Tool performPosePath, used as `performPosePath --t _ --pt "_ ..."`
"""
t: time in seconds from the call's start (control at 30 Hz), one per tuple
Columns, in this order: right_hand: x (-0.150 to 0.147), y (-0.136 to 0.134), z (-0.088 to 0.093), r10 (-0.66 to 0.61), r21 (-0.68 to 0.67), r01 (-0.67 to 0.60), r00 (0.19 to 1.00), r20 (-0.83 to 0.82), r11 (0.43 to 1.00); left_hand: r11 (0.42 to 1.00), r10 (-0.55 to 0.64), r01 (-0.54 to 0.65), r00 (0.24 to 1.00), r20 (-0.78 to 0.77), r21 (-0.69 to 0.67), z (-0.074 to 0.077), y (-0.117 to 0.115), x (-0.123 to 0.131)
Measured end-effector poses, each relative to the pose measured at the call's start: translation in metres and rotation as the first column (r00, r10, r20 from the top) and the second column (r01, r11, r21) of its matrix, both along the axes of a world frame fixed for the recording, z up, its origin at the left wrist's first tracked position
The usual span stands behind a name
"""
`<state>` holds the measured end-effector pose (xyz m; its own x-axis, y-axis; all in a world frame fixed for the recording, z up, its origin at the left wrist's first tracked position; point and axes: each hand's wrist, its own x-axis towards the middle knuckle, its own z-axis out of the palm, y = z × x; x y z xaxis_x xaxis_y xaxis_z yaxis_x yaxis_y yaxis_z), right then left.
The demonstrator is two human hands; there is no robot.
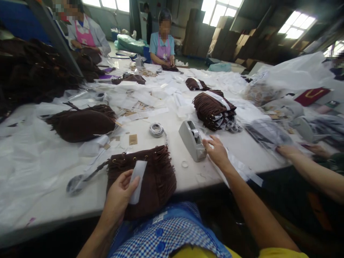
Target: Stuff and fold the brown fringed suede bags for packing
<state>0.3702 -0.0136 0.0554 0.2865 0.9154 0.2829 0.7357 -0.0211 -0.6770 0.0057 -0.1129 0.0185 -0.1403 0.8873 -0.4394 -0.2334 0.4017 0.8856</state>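
A dark brown fringed bag [158,182] lies at the table's front edge, against my apron. Over it, my left hand [123,190] pinches a folded strip of white paper [139,179] between thumb and fingers. My right hand [215,152] reaches to the front end of a grey tape dispenser [192,141], its fingers at the cutting edge; whether they hold tape is too small to tell. The bag's strap runs left to a wrapped end [76,184]. A coiled, wrapped chain [156,130] sits behind the bag.
A stack of banded fringed bags [213,109] stands behind the dispenser. Another brown bag [84,123] lies at left. A co-worker's arm [306,165] works over plastic at right. Two people in pink aprons [163,50] work across the table.
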Motion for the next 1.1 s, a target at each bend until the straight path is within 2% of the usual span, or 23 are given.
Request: performPosePath --t 0.07,0.1,0.13,0.2,0.37,0.47,0.6,0.7,0.8,0.87,0.93,1.0,1.03,1.1 --pt "0.009 0.006 -0.005 0.014 -0.156 -0.059 0.961 -0.276 0.986 1.0 0.0 0.0 1.0 0.002 0.007 -0.002 0.0 -0.001" --pt "0.009 0.006 -0.006 0.0 -0.19 -0.089 0.907 -0.421 0.978 1.0 0.0 0.0 1.0 0.001 0.009 -0.003 -0.001 -0.001" --pt "0.007 0.005 -0.005 -0.018 -0.193 -0.102 0.843 -0.537 0.976 1.0 0.0 0.0 1.0 0.002 0.01 -0.004 -0.001 -0.001" --pt "0.003 -0.001 0.001 -0.036 -0.156 -0.089 0.753 -0.657 0.984 1.0 0.007 -0.007 1.0 0.007 0.006 -0.004 -0.001 -0.001" --pt "0.0 -0.032 0.019 -0.061 -0.085 0.004 0.721 -0.69 0.996 1.0 0.012 -0.013 1.0 0.015 0.002 -0.005 -0.001 -0.001" --pt "0.005 -0.049 0.019 -0.134 -0.188 0.002 0.706 -0.696 0.982 1.0 0.012 -0.012 1.0 0.009 0.006 -0.004 0.0 -0.001" --pt "0.013 -0.054 0.001 -0.24 -0.351 -0.051 0.635 -0.734 0.935 1.0 0.0 0.0 1.0 0.013 0.002 -0.004 0.0 -0.003" --pt "0.018 -0.051 -0.015 -0.236 -0.328 0.004 0.703 -0.671 0.945 1.0 0.001 -0.002 1.0 0.028 0.008 -0.004 -0.001 -0.004" --pt "0.008 -0.054 -0.019 -0.225 -0.334 0.037 0.808 -0.544 0.942 1.0 -0.014 0.013 0.999 0.037 0.01 -0.004 -0.001 -0.003" --pt "-0.012 -0.059 -0.014 -0.144 -0.339 -0.054 0.835 -0.532 0.939 0.999 -0.038 0.037 0.999 0.029 0.017 -0.004 -0.002 -0.003" --pt "-0.046 -0.066 -0.004 0.029 -0.298 -0.257 0.8 -0.6 0.919 0.998 -0.054 0.054 0.998 0.012 0.045 -0.005 -0.003 -0.003" --pt "-0.091 -0.068 0.007 0.201 -0.252 -0.48 0.707 -0.678 0.84 0.995 -0.053 0.054 0.999 -0.007 0.084 -0.006 -0.004 -0.003" --pt "-0.114 -0.068 0.011 0.267 -0.242 -0.577 0.657 -0.705 0.78 0.993 -0.055 0.056 0.998 -0.012 0.103 -0.007 -0.004 -0.003" --pt "-0.159 -0.062 0.014 0.345 -0.242 -0.699 0.586 -0.733 0.673 0.989 -0.068 0.07 0.998 -0.015 0.132 -0.007 -0.005 -0.003"
